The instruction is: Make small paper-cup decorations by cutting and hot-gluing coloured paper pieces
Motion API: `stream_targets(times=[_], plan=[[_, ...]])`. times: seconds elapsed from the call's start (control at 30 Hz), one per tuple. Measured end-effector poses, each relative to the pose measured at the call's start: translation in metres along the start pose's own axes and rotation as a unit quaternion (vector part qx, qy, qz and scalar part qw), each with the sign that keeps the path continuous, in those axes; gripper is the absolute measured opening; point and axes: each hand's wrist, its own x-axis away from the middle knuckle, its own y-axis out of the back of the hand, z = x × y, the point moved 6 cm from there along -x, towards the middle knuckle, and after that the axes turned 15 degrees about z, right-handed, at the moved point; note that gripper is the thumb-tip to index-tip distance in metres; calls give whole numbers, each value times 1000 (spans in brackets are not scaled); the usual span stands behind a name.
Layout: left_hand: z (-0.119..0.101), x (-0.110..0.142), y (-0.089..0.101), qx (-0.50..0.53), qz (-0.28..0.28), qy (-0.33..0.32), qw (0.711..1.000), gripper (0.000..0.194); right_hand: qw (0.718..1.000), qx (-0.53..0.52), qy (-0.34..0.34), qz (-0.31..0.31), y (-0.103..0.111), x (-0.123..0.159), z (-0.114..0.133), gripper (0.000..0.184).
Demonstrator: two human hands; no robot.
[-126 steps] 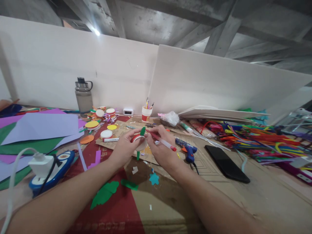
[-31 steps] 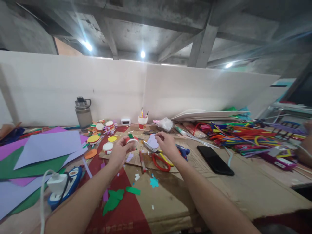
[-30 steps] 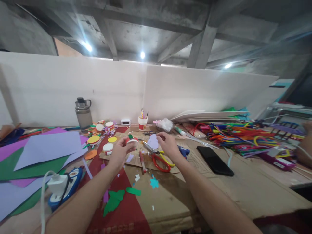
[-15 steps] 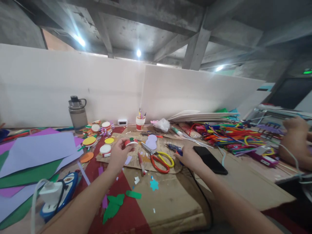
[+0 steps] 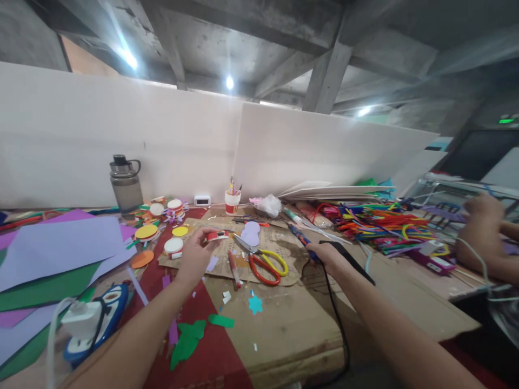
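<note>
My left hand (image 5: pixel 195 253) is closed, pinching a small red-and-white round piece (image 5: pixel 217 235) between thumb and fingers above the cardboard. In my right hand (image 5: pixel 329 256) is a dark blue glue gun (image 5: pixel 300 237), its front end pointing away and to the left, its black cord (image 5: pixel 333 302) trailing down over the table edge. Between my hands lie open scissors (image 5: pixel 264 266) with red and yellow handles, a purple paper shape (image 5: pixel 250 234) and a red pen (image 5: pixel 234 269). A black phone (image 5: pixel 357 265) is partly hidden behind my right hand and forearm.
Coloured paper sheets (image 5: pixel 68 248) and a blue power strip (image 5: pixel 97 324) occupy the left. A water bottle (image 5: pixel 125 186) and a cup of pens (image 5: pixel 232 203) stand along the back. Pipe cleaners (image 5: pixel 381 227) heap up at right, near another person's arm (image 5: pixel 480 232).
My right hand has shifted rightward with the glue gun, nearer the phone. The round piece in my left hand is turned, and its green top no longer shows.
</note>
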Motion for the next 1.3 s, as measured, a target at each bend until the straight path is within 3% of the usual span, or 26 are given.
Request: stream_targets(times=[0.1, 0.23, 0.33, 0.43, 0.5, 0.77, 1.07, 1.3], plan=[[-10, 2, 1, -16, 2, -37, 999, 14, 996, -86, -30, -1, -4, 3, 7, 17], [-29, 6, 0, -74, 35, -131, 988, 10, 987, -163, 4, 16, -30, 12, 41, 19], [-41, 10, 1, -121, 43, -182, 975, 9, 970, -215, 78, 77, -62, 25, 81, 25], [-43, 11, 2, -153, 47, -200, 967, 11, 959, -174, 153, 161, -94, 43, 118, 29], [-41, 11, 4, -168, 48, -201, 964, 11, 953, -127, 185, 204, -110, 52, 128, 30], [-31, 8, 8, -228, 59, -204, 950, 14, 950, -46, 176, 252, -121, 53, 95, 24], [-30, 10, 4, -331, 66, -284, 897, 19, 941, 74, 193, 266, -113, 64, 105, 25], [-31, 12, 1, -342, 61, -296, 890, 21, 936, 128, 223, 241, -110, 64, 108, 26]])
